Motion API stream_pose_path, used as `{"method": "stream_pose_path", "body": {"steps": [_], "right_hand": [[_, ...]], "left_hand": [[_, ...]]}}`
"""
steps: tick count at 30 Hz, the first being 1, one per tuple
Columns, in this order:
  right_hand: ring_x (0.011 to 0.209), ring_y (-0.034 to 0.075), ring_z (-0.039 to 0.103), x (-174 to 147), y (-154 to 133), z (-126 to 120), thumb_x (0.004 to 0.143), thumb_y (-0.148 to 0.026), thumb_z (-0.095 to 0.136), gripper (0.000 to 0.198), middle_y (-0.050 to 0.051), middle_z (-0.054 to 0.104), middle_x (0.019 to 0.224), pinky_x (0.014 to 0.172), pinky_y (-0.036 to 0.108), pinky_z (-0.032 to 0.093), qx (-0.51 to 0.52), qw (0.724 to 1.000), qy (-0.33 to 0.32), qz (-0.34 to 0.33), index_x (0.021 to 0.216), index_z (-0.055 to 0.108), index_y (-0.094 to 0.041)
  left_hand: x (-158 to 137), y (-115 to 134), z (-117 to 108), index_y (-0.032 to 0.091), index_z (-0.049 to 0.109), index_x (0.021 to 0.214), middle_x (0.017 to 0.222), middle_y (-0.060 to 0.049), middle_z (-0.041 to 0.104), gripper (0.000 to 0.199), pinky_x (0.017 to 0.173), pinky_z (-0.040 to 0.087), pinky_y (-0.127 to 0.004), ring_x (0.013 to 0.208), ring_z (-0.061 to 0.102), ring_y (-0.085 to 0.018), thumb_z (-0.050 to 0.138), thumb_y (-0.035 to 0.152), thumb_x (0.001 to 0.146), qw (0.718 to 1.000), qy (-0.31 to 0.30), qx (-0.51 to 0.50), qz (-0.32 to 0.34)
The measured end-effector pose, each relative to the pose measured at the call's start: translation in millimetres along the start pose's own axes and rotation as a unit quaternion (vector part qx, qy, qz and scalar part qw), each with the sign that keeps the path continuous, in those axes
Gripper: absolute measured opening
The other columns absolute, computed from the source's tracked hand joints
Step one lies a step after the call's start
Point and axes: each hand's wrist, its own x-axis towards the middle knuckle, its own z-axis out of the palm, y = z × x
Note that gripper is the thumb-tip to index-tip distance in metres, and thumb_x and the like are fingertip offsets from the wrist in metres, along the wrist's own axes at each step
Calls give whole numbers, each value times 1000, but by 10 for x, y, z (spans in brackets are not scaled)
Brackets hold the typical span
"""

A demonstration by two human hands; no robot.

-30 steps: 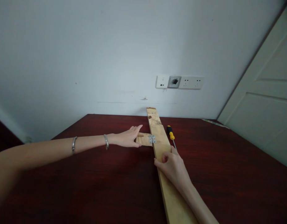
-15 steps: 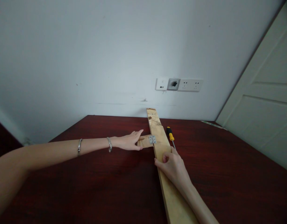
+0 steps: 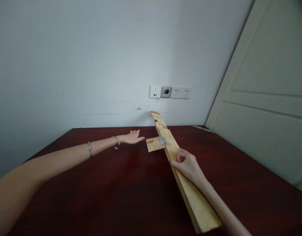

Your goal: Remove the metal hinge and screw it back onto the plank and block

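My right hand (image 3: 190, 167) grips a long, pale wooden board (image 3: 175, 154) across its width, thumb on the left edge and fingers at the right. The board slants from the near right toward the wall. A metal hinge (image 3: 163, 141) joins its left side to a small wooden piece (image 3: 154, 144) that sticks out to the left. My left hand (image 3: 131, 137) is left of this small piece, apart from it, with the fingers stretched and nothing in them. Two bracelets (image 3: 89, 149) are on the left arm. No screwdriver shows; the board may hide it.
A dark red wooden tabletop (image 3: 111, 193) lies beneath. Behind it stands a pale wall (image 3: 104, 65) with sockets (image 3: 181, 92) and scuff marks. On the right is a white panelled door (image 3: 266, 101). A thin strip (image 3: 202, 128) lies by the table's back edge.
My left hand has let go of the small piece and moved left. The board has turned and tilted in my right hand, and its near end now shows. The yellow-black screwdriver is no longer visible.
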Motion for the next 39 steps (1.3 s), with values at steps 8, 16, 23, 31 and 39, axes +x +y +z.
{"method": "stream_pose_path", "body": {"steps": [8,16,23,31,39], "right_hand": [[60,14,47,48,670,-515,69,-40,65,41,-2,47,63,59,25,34,-57,998,21,17,54,31,-23],[60,14,48,58,1417,-1002,69,-44,63,43,-1,49,63,59,25,34,-111,992,45,43,53,30,-23],[66,17,54,37,1845,-1246,69,-45,63,41,0,53,66,64,26,39,-139,989,16,50,52,33,-23],[69,18,56,75,2066,-1179,67,-41,62,38,2,55,72,66,27,41,-142,988,6,67,52,32,-23],[63,17,54,141,2054,-1162,66,-39,61,36,0,52,65,61,27,40,-141,988,16,59,50,33,-23]], "left_hand": [[511,153,154,-2,21,149,155,-25,21,83,114,24,-47,144,22,-37,21,57,91,999,37,19,23],[687,444,365,3,25,149,152,-23,29,79,113,26,-47,141,25,-38,28,57,91,991,16,46,126],[778,446,382,2,36,143,141,-23,43,72,108,32,-45,130,39,-34,33,52,91,984,41,58,163],[839,456,354,3,36,144,140,-23,43,72,108,31,-43,129,38,-34,31,52,92,985,34,86,148],[976,190,462,0,35,142,141,-26,42,68,109,30,-44,131,40,-33,24,47,94,986,13,103,127]]}}
